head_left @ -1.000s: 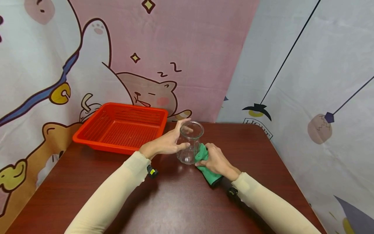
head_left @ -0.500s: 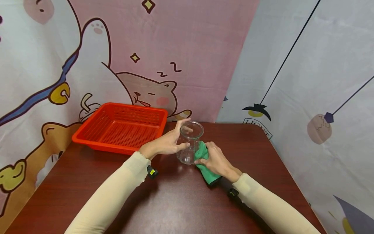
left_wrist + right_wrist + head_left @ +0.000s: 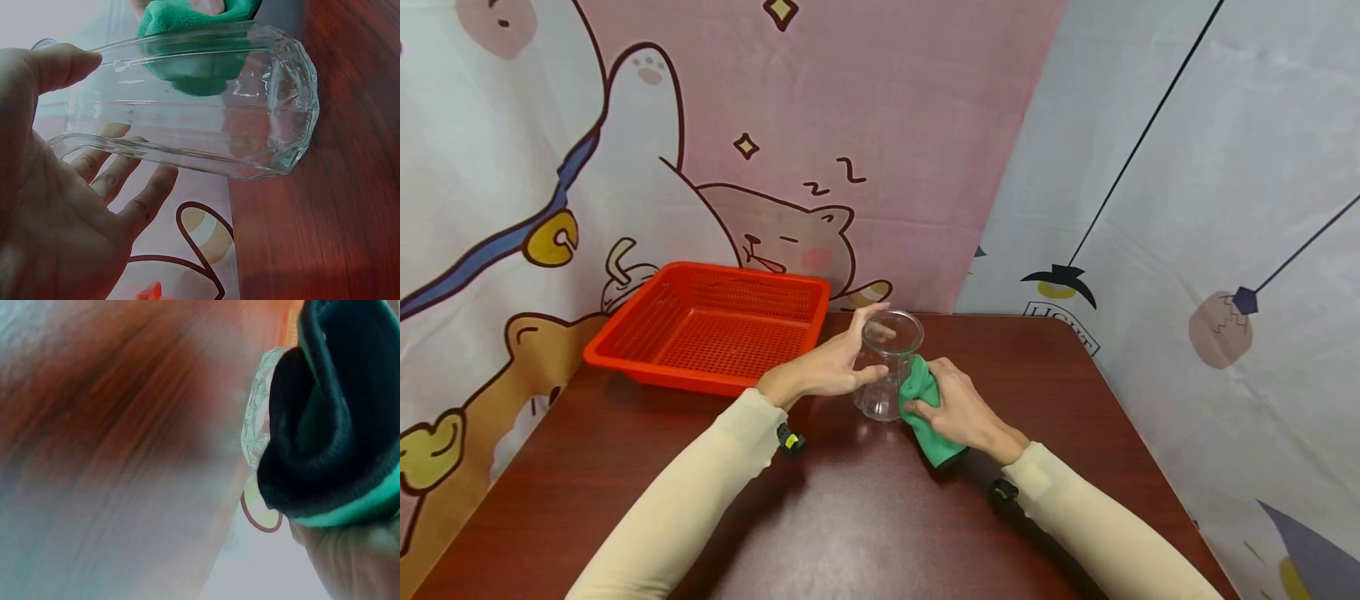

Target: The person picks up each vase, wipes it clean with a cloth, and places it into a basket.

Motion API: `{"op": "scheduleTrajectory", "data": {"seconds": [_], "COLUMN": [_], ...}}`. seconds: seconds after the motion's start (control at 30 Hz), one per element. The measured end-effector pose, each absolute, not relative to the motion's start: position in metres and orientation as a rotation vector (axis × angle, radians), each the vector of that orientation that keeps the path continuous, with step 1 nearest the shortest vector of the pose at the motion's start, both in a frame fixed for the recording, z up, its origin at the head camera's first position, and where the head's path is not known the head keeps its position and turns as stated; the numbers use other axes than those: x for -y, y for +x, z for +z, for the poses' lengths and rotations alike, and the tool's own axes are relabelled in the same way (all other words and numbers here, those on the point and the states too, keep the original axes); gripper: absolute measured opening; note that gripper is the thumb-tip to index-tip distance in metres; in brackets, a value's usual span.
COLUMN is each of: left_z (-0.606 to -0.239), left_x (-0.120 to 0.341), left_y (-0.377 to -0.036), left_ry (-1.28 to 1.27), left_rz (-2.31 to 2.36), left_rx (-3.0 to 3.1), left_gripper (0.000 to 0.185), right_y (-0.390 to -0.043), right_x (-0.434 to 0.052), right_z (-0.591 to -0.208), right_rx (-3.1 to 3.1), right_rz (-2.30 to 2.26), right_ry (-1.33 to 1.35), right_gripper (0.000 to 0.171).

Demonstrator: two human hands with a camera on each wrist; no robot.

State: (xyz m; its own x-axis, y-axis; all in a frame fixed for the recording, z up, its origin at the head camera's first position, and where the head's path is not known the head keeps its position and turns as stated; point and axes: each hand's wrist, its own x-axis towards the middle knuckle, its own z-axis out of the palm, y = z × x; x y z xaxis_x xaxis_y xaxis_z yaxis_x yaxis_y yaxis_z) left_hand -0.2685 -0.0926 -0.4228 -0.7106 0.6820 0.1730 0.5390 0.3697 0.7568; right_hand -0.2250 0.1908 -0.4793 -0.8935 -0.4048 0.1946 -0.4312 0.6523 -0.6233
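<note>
A clear glass vase (image 3: 880, 396) with a round rim and faceted sides stands upright on the table. My left hand (image 3: 825, 367) holds its upper part from the left, thumb on the near side and fingers behind, as the left wrist view shows through the glass (image 3: 194, 119). On the vase's right side, my right hand (image 3: 961, 408) grips a bunched green cloth (image 3: 934, 443) and presses it to the glass. In the right wrist view, the dark-edged folds of the cloth (image 3: 337, 481) cover much of the vase, leaving part of its faceted base (image 3: 255, 428) visible.
An orange-red plastic basket (image 3: 658, 374) with perforated walls sits at the table's back left, close to my left hand. The brown tabletop (image 3: 865, 525) meets a printed fabric backdrop (image 3: 925, 150) at the back and a pale one (image 3: 1150, 275) on the right.
My right hand has slid the green cloth slightly upward along the vase's right side. My left hand and the vase have kept their place.
</note>
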Motion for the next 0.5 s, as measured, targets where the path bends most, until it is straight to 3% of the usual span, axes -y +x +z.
{"op": "scheduleTrajectory", "data": {"seconds": [0.5], "left_z": [-0.4219], "left_x": [0.0915], "left_y": [-0.2682], "left_ry": [1.132], "left_rz": [1.25], "left_rx": [-2.47], "left_gripper": [0.099], "right_y": [-0.2292], "right_x": [-0.1855], "right_z": [-0.4701], "right_rx": [2.637], "right_rz": [1.112], "right_ry": [0.617], "right_gripper": [0.061]}}
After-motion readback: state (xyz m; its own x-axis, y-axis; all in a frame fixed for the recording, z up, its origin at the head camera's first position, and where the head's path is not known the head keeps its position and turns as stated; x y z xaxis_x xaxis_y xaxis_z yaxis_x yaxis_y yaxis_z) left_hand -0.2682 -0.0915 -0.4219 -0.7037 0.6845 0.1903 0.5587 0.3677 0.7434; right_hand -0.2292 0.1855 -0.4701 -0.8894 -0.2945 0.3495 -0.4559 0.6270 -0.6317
